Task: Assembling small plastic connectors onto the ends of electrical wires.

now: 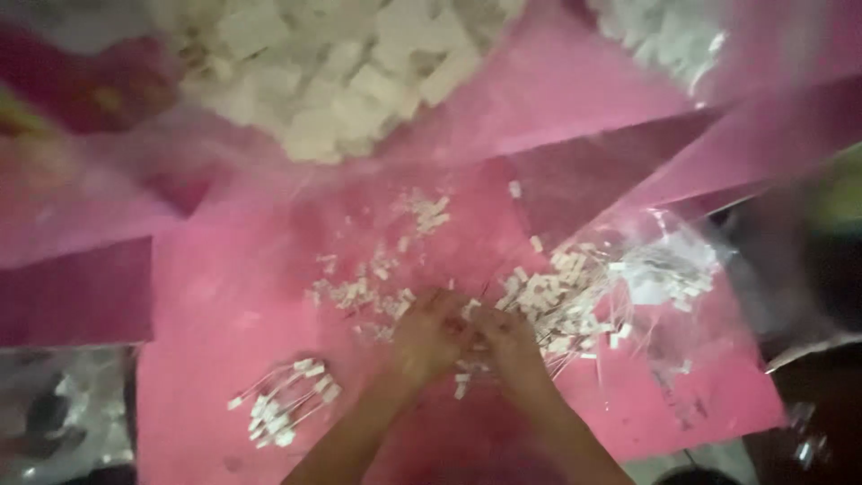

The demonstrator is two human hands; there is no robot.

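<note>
Pink paper sheets [233, 296] overlap to cover the work surface; the picture is blurred. Both hands meet near the middle of the front sheet: the left hand [429, 337] and the right hand [508, 346] have their fingers curled inward, fingertips touching over small white rectangular tags [467, 310]; whether they pinch one I cannot tell. More loose white tags [359, 292] lie scattered just beyond the hands; a bundle of white tags on thin strings [283, 404] lies near the sheet's front left corner; a crumpled clear plastic bag [664, 278] with tags sits toward its right edge; a large heap of white blocks [332, 72] fills the far edge.
</note>
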